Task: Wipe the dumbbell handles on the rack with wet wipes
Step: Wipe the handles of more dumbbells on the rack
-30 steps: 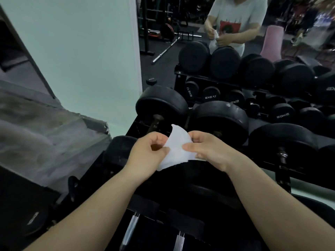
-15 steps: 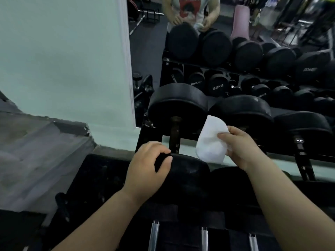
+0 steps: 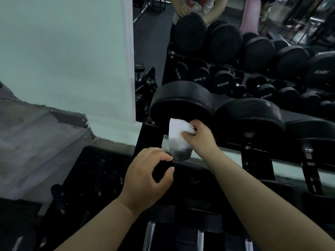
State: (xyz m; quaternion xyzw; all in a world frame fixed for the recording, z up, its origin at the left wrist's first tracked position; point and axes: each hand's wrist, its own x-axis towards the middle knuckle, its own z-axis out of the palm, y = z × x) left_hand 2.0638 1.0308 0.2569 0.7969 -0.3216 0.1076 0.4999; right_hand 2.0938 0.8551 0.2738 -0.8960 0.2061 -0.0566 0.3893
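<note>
Dumbbell handles (image 3: pixel 308 160) on the near tier of the rack (image 3: pixel 149 140) number three, one per dumbbell, each running toward the viewer from a fat black head. The leftmost is covered, the middle one is dark and in shadow, and the rightmost shows ringed bright metal.

At far left a pale green wall (image 3: pixel 63 51) stands above a grey ledge (image 3: pixel 36 142). Next comes the left hand (image 3: pixel 146 176), its grip curled on the near head (image 3: pixel 188 169) of the leftmost dumbbell, with thumb and fingertips on the black rim. Just right of it and higher, the right hand (image 3: pixel 199 136) has its grip closed round one white wet wipe (image 3: pixel 178 134). The wipe is bunched against the leftmost handle, directly under that dumbbell's far head (image 3: pixel 183 104). Its lower end hangs down and looks grey and see-through. The handle itself is hidden beneath wipe and fingers.

Further right sit the second far head (image 3: pixel 250 115) and the third far head (image 3: pixel 311 131). Three bright metal bars (image 3: pixel 149 236) show along the bottom edge.

Behind, a back rack (image 3: pixel 235 69) holds a top row of big black heads and smaller ones below with reversed weight lettering. At the top, another person (image 3: pixel 192 4) leans two forearms toward that row.
</note>
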